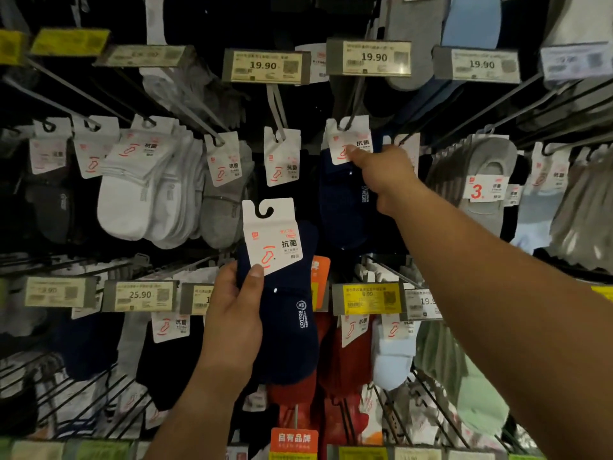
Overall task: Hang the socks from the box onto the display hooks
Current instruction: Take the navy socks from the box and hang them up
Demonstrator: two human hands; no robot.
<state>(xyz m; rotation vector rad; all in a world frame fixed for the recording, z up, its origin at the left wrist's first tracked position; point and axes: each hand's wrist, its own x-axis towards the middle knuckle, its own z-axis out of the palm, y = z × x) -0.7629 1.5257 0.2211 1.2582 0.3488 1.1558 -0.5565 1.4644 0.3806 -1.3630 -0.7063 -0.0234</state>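
Navy sock pack (pixel 288 323), in the left hand (pixel 232 323): knit cloth, matt, fine rib, small white print. Header card (pixel 270 232) above that thumb: smooth white paper card, faint sheen, red and black print. Hung navy pack (pixel 345 200) under the right hand (pixel 381 174): same matt knit, same paper card. Display hooks (pixel 277 107) above both grips: thin metal wire, dull grey. Price tags (pixel 265 66) higher up: printed paper behind glossy clear plastic. White socks (pixel 132 197) left of the grips: soft matt cloth.
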